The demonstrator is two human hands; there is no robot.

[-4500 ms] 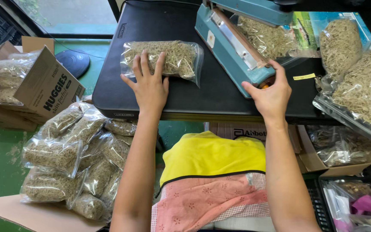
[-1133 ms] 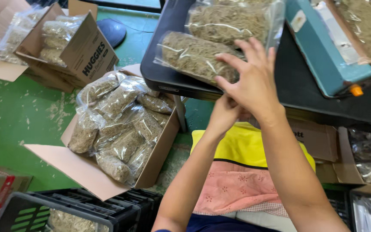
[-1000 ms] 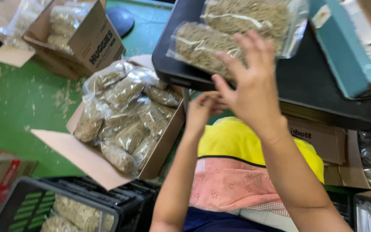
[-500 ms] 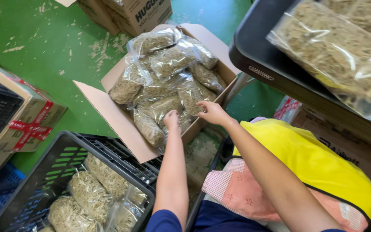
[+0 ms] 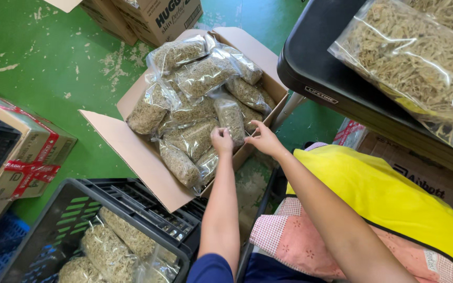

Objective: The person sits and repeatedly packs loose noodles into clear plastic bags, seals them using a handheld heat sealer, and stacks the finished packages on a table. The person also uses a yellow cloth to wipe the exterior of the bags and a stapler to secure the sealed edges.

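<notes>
Cardboard flaps frame the work: an open box sits on the green floor, its near flap folded out just below the fingers, its far-right wall close under the black table's edge. Open floor lies well beyond the fingertips, up and to the left; on the near side a black crate crowds the box corner, leaving little room.

The left hand is curled, its fingers closed on the near end of a clear bag of dried herb at the box's near-right side. The right hand is just beside it, fingertips pinched at the same bag's edge by the box wall. Beyond the fingers the box is heaped with more such bags, lying at varied angles. The crate below the left forearm holds further bags of pale shreds. Right of the right hand, a large filled bag rests on the table. Left of the crate stands a taped carton.
</notes>
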